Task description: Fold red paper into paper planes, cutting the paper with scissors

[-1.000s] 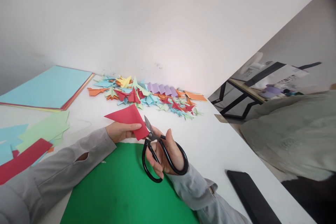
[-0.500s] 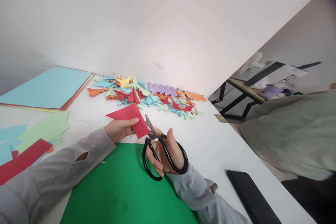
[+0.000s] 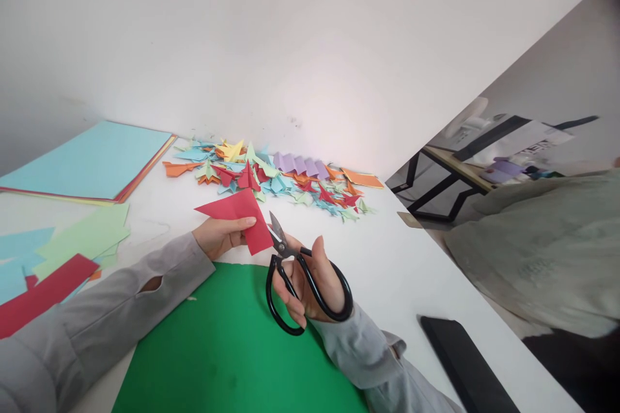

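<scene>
My left hand [image 3: 223, 235] pinches a folded piece of red paper [image 3: 242, 206], thumb on top and the other fingers beneath. The paper comes to a point on the left and has a straight edge on the right. In my right hand [image 3: 310, 287] is a pair of scissors [image 3: 289, 251] with black looped handles; my fingers pass through the loops. The blades stand slightly apart, pointing up beside the paper's right edge; whether they touch it I cannot tell. Both hands are raised over the far edge of a green sheet [image 3: 227, 335] on the white table [image 3: 387, 258].
Folded paper planes [image 3: 247, 174] and a purple pleated strip [image 3: 300, 165] lie along the wall. Large coloured sheets [image 3: 87, 161] are stacked at left, cut pieces [image 3: 82, 232] nearer. A black flat object [image 3: 465, 361] lies at right. Another person's clothed body [image 3: 537, 245] is beyond the table edge.
The scissors and my right hand have shifted very slightly to the right, away from the red paper. My left hand keeps the paper almost still.
</scene>
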The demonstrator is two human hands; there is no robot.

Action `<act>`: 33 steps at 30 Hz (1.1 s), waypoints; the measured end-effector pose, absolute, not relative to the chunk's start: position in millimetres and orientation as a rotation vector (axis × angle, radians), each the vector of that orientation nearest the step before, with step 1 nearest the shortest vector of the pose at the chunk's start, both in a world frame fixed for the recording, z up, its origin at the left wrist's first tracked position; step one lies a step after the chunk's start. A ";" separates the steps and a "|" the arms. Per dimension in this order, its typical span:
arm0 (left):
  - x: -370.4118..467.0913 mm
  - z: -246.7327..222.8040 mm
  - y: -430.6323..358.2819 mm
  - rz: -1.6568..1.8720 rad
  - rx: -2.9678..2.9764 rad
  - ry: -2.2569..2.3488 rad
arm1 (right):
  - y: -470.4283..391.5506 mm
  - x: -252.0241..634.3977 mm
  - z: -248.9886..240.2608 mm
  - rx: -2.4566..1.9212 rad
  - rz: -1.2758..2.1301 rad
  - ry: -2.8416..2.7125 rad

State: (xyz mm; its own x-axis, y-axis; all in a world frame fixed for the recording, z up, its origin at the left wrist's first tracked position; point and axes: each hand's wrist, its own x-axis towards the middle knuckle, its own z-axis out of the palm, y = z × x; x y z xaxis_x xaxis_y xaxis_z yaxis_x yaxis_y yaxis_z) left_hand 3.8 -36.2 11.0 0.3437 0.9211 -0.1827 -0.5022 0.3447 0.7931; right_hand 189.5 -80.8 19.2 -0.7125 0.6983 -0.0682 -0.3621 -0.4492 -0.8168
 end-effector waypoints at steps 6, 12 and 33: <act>6.5 7.6 -38.1 1.037 0.735 0.724 | -82.4 187.2 19.2 -0.522 2.163 -1.088; 9.3 4.9 -39.8 1.018 0.747 0.656 | -81.9 185.7 17.8 -0.531 2.146 -1.089; 7.2 7.1 -35.7 1.095 0.751 0.639 | -84.0 183.9 18.5 -0.581 2.116 -1.120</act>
State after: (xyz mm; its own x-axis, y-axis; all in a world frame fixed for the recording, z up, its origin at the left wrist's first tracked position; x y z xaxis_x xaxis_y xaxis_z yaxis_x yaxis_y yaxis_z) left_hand 7.2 -35.7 7.1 0.3320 0.9390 -0.0900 -0.5400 0.2674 0.7980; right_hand 183.9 -84.0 18.5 -0.6800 0.7294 -0.0751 -0.3482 -0.4112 -0.8424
